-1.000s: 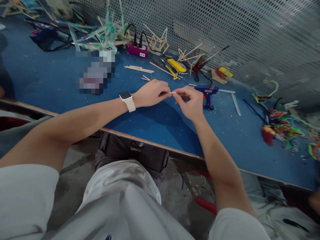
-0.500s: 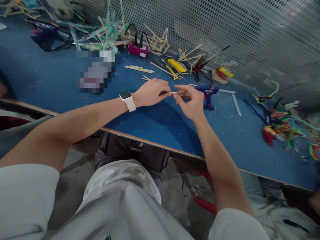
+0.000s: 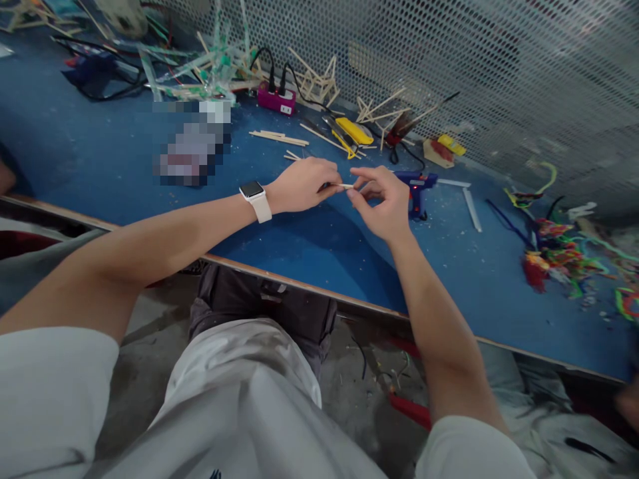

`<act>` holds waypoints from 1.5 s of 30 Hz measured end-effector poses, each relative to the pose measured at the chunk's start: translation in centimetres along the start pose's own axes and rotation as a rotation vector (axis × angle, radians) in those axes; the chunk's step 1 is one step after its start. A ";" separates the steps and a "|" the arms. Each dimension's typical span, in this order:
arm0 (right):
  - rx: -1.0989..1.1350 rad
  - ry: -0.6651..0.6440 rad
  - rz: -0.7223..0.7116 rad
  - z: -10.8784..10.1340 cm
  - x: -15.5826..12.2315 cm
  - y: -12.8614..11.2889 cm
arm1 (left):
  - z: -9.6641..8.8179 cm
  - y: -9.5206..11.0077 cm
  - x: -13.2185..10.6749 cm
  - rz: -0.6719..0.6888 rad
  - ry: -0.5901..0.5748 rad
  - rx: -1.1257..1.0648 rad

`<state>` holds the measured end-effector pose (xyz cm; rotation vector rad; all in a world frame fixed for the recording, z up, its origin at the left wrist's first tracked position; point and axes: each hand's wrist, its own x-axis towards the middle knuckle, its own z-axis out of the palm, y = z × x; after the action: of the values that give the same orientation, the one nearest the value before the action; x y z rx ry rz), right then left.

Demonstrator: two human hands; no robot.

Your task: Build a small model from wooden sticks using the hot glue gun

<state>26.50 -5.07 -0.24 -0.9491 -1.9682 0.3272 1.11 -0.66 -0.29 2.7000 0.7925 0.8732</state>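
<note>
The left hand [image 3: 305, 187] has its grip closed on one thin wooden stick [image 3: 347, 186], held above the tabletop [image 3: 314, 256] between front and rear edges, apparently to steady it for the right hand [image 3: 384, 203], whose thumb [image 3: 357, 201] lies at the free end; whether that second grip is closed cannot be told. One blue glue gun [image 3: 420, 183] lies just beyond, seemingly within ready reach; one magenta power strip [image 3: 269, 101] near the rear edge carries two plugs [image 3: 281, 85]
</note>
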 end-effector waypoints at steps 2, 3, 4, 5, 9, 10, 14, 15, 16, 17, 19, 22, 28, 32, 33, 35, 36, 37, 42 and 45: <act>0.003 -0.009 -0.002 -0.1 0.0 0.1 | 0.0 -0.1 0.0 -0.003 0.002 0.000; 0.006 -0.012 0.003 -0.2 0.0 0.1 | 0.0 -0.1 0.0 -0.006 0.002 0.001; 0.007 -0.017 0.008 -0.2 0.0 0.1 | 0.0 -0.2 0.0 -0.009 0.004 0.003; 0.004 -0.022 0.010 -0.2 0.0 0.1 | 0.0 -0.3 0.0 -0.010 0.007 0.005; -0.025 -0.010 -0.005 -0.3 0.0 -0.2 | 0.0 -0.5 0.0 -0.023 0.037 -0.002; -0.033 0.002 -0.010 -0.4 0.0 -0.3 | 0.0 -0.6 -0.1 -0.033 0.044 -0.008; -0.067 0.069 -0.030 -0.5 0.0 -0.6 | -0.1 -0.5 -0.1 -0.060 0.072 -0.027; -0.074 0.090 -0.037 -0.6 0.1 -0.6 | -0.1 -0.4 -0.1 -0.059 0.077 -0.029; -0.079 0.113 -0.042 -0.6 0.1 -0.5 | -0.2 -0.4 -0.1 -0.056 0.082 -0.030; -0.080 0.136 -0.044 -0.6 0.1 -0.4 | -0.2 -0.4 -0.1 -0.053 0.087 -0.031; -0.073 0.175 -0.033 -0.5 0.2 -0.1 | -0.1 -0.5 -0.1 -0.051 0.092 -0.030; -0.053 0.189 0.004 -0.4 0.2 0.5 | 0.0 -0.7 0.0 -0.052 0.093 -0.024; 0.018 0.199 0.038 -0.3 0.3 0.7 | -0.1 -0.7 0.0 -0.065 0.081 -0.024; 0.037 0.199 0.056 -0.4 0.3 -0.1 | -0.1 -0.6 -0.1 -0.066 0.089 -0.023; 0.032 0.194 0.059 -0.4 0.3 -0.3 | -0.1 -0.6 -0.1 -0.063 0.092 -0.021; 0.020 0.181 0.060 -0.4 0.3 -0.6 | -0.1 -0.5 -0.1 -0.062 0.093 -0.019; 0.019 0.176 0.060 -0.4 0.3 -0.7 | -0.1 -0.5 -0.1 -0.065 0.091 -0.017; 0.024 0.172 0.062 -0.4 0.3 -0.7 | -0.1 -0.5 -0.1 -0.068 0.087 -0.015; 0.116 0.144 0.105 -0.1 0.4 -0.3 | -0.1 -0.3 -0.1 -0.075 0.071 -0.003; 0.189 0.126 0.106 0.3 0.4 0.3 | -0.2 -0.2 -0.1 -0.081 0.060 -0.006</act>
<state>26.30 -4.53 -0.28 -0.9301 -1.7426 0.4931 0.87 -0.49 -0.29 2.6275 0.9028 0.9403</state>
